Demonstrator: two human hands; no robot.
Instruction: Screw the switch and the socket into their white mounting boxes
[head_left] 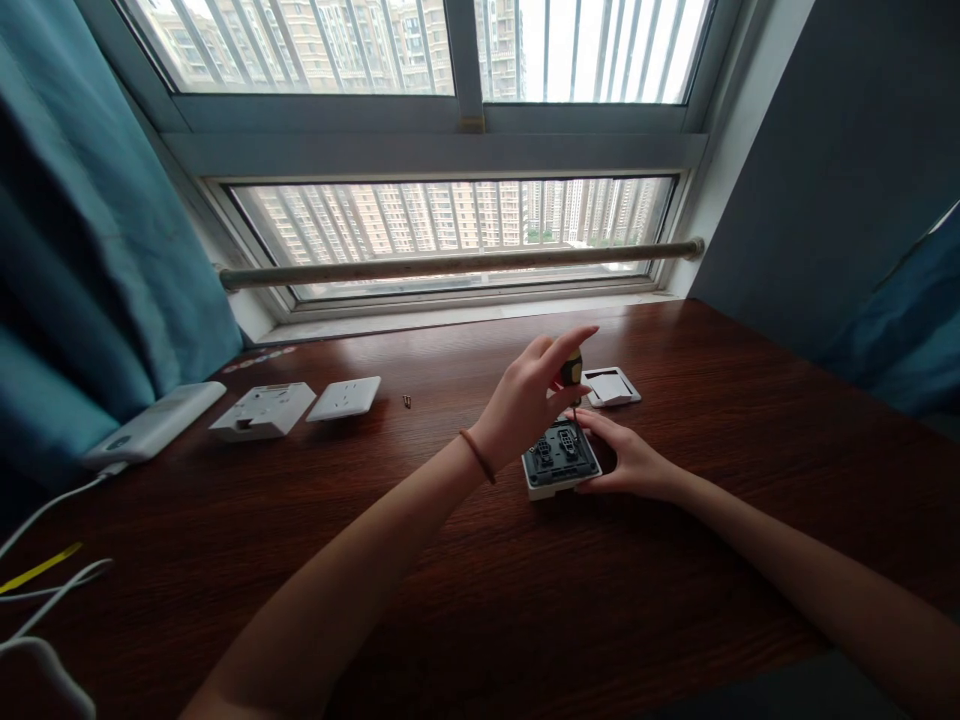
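My left hand (525, 392) is closed round the short handle of a screwdriver (571, 368), its index finger stretched out past the grip. The screwdriver stands upright, its shaft reaching down to the far edge of an opened wall switch (561, 455) with dark inner parts in a white box. My right hand (626, 458) grips that box from its right side, thumb at the near edge and fingers at the far edge. Just behind lies a white switch cover frame (613, 386). The screwdriver's tip is too small to make out clearly.
Two small screws (407, 401) lie left of my hands. Farther left are a white socket panel (345, 398), a white mounting box (264, 411) and a white power strip (157, 422) with a cable. A yellow strip (41, 568) and white cords (56, 600) lie at the left edge.
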